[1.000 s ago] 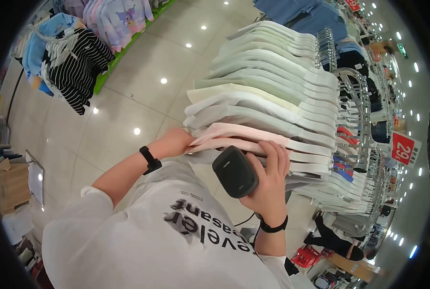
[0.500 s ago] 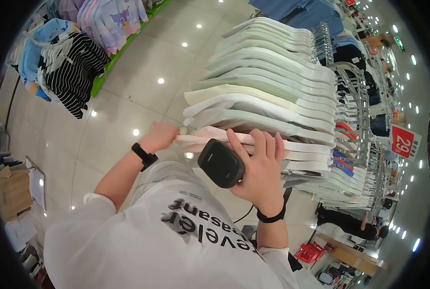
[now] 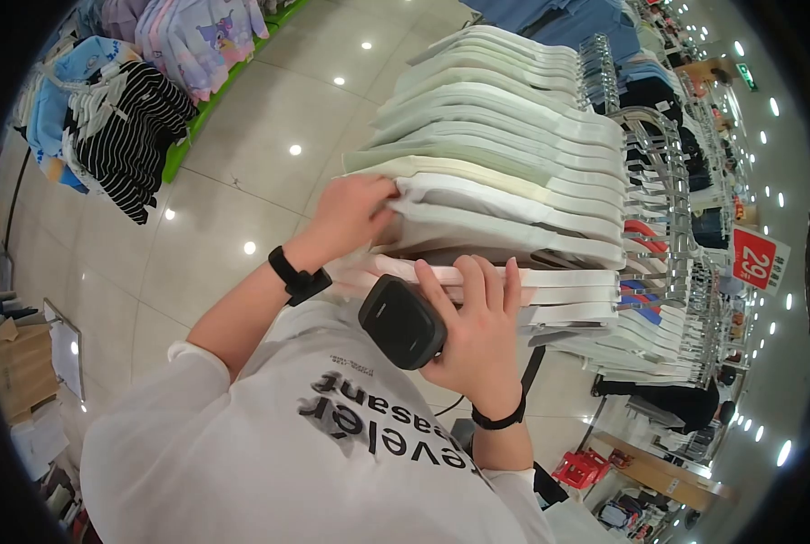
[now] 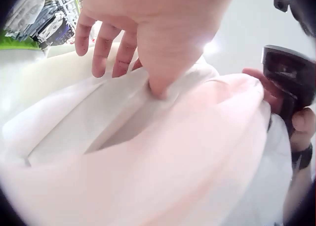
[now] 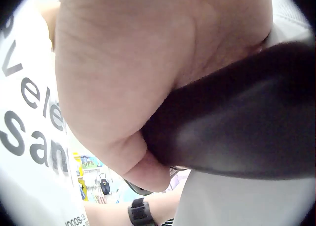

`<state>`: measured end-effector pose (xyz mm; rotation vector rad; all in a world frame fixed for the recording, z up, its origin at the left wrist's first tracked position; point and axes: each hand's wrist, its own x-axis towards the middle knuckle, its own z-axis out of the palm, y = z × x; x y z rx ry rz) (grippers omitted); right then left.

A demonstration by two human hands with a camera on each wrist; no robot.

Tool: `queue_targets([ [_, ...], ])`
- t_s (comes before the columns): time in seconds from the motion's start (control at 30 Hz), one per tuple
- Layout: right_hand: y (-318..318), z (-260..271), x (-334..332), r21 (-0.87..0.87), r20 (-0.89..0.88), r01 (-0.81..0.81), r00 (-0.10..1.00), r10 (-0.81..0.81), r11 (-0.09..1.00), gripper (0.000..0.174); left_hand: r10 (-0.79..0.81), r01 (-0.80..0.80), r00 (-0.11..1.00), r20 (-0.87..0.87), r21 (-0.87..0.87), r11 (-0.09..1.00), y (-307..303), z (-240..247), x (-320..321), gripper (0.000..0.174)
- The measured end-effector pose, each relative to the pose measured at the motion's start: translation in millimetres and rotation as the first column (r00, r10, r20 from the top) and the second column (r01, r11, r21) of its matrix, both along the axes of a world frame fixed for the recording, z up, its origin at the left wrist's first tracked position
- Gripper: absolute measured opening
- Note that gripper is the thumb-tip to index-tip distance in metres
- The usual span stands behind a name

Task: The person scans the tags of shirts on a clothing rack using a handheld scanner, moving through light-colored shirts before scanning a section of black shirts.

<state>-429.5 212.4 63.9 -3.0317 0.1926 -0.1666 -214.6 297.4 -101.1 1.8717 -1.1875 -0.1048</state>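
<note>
White fabric [image 3: 473, 197] touches the loosely spread left hand [image 3: 351, 213]; the right hand [image 3: 479, 340] grips a black device [image 3: 402, 322].

Reads “29” in white on the red sign [image 3: 755, 257], with illegible small characters along its right edge. Says “evelér” and “easant” in black across the front of the white T-shirt [image 3: 233, 444], with illegible fine print toward the hem. Too small to make out on the black device [image 3: 403, 323].
</note>
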Motion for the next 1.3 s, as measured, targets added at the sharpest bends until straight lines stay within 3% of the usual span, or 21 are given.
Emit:
queue_targets([
  [0.13,1.5,-1.4,-7.3,0.025,-0.006,0.003,1.0,-0.003,1.0,0.079,0.178,-0.177,0.984,-0.005,0.026,0.984,-14.3,-3.8,22.9,0.017],
  [0.4,2.1,-2.2,-11.6,0.055,0.038,0.001,0.999,-0.004,0.998,0.082,0.191,-0.189,0.981,-0.033,0.057,0.98,-18.6,0.4,42.8,0.017],
  [0.5,0.9,-6.2,-12.6,0.02,0.039,0.017,0.999,-0.017,1.0,0.075,0.202,-0.199,0.979,-0.027,0.099,0.975,-10.3,-8.3,41.9,0.016],
  [0.67,2.4,-16.3,-18.8,0.132,0.056,0.01,0.998,-0.017,0.991,0.077,0.201,-0.195,0.979,-0.032,0.139,0.971,14.0,-22.2,38.5,0.015],
  [0.73,4.7,-21.9,-24.3,0.162,0.056,0.022,0.998,-0.032,0.987,0.076,0.194,-0.166,0.971,-0.141,0.185,0.969,22.1,-19.2,34.1,0.014],
  [0.87,6.4,-31.6,-38.3,0.23,0.026,0.006,1.0,-0.012,0.973,0.076,0.207,-0.166,0.961,-0.182,0.218,0.962,31.5,-6.8,23.7,0.014],
  [0.93,6.5,-39.4,-47.2,0.385,0.07,-0.01,0.997,-0.019,0.923,0.076,0.189,-0.179,0.977,-0.102,0.096,0.979,33.9,4.7,19.3,0.013],
  [1.07,2.6,-54.6,-74.2,0.459,0.173,0.011,0.98,-0.102,0.888,0.077,0.145,-0.149,0.985,-0.095,-0.036,0.988,28.7,34.3,4.6,0.013],
  [1.13,1.9,-62.5,-91.9,0.538,0.239,0.071,0.943,-0.232,0.84,0.072,0.071,-0.08,0.996,-0.062,-0.168,0.983,23.2,51.8,-5.1,0.013],
  [1.27,9.0,-72.3,-121.7,0.642,0.294,0.136,0.865,-0.406,0.755,0.063,-0.011,0.018,0.999,0.034,-0.215,0.976,10.9,79.9,-28.5,0.013],
  [1.3,12.2,-72.4,-129.0,0.713,0.256,0.186,0.829,-0.498,0.677,0.057,-0.048,0.07,0.994,0.098,-0.238,0.969,7.3,83.5,-34.2,0.015],
])
